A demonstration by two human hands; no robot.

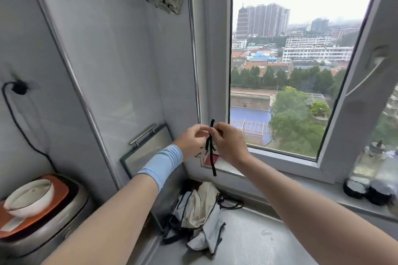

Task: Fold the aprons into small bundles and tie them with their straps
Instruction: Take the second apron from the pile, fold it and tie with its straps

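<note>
Both my hands are raised in front of the window corner. My left hand (192, 143) and my right hand (229, 143) each pinch a black strap (212, 157) whose ends stick up and hang down between them. A small white patterned apron bundle (202, 154) sits mostly hidden behind my left hand. A crumpled apron (200, 211), cream and pale grey with dark edging and loose straps, lies on the counter below. Another tied patterned bundle (164, 2) hangs high on the wall.
A framed glass panel with a metal handle (143, 134) leans in the corner. A cooker with an orange lid (43, 206) carries a white bowl (30, 197) at left. Dark jars (366, 189) stand on the window sill at right. The open window frame (355, 101) angles inward.
</note>
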